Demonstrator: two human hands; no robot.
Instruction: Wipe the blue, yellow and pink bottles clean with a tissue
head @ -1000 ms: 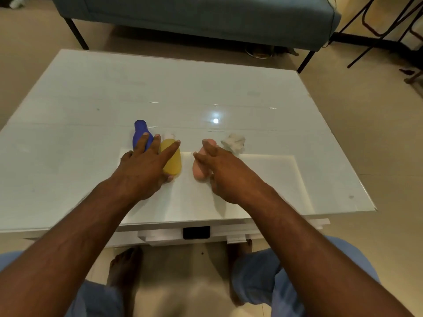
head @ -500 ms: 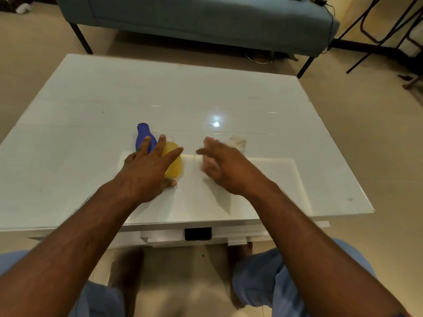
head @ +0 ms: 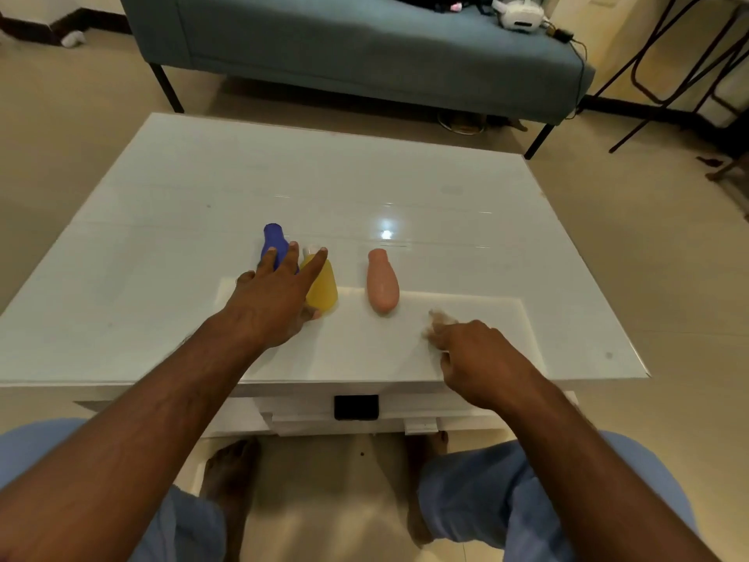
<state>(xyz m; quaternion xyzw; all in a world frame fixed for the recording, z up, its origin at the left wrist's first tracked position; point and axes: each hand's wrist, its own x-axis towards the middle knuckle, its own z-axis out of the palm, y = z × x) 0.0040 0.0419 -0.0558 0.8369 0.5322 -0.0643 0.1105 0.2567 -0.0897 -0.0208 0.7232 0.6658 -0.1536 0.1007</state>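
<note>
A blue-grey sofa [head: 364,46] was seen beyond the white table [head: 162,237], the landmark for all positions given here. A white device [head: 516,12] lay on the sofa's right end, and dark metal chair legs [head: 664,75] stood on the floor to the table's far right. A paler white mat [head: 466,318] was laid on the table's near half, towards the person.

Three bottles were laid flat near the table's middle, caps pointed away from the person. The pink bottle [head: 382,281] was placed right of centre, its base on the mat's far edge, untouched. The yellow bottle [head: 323,288] lay left of it, and the blue bottle [head: 273,243] was set just beside the yellow one, further left.

The left hand [head: 271,302] was rested with straight, spread fingers across the blue and yellow bottles, nothing being gripped. The right hand [head: 474,354] was held over the mat near the table's near edge, well apart from the pink bottle, its fingers curled round a blurred whitish wad, taken to be the tissue [head: 439,318].
</note>
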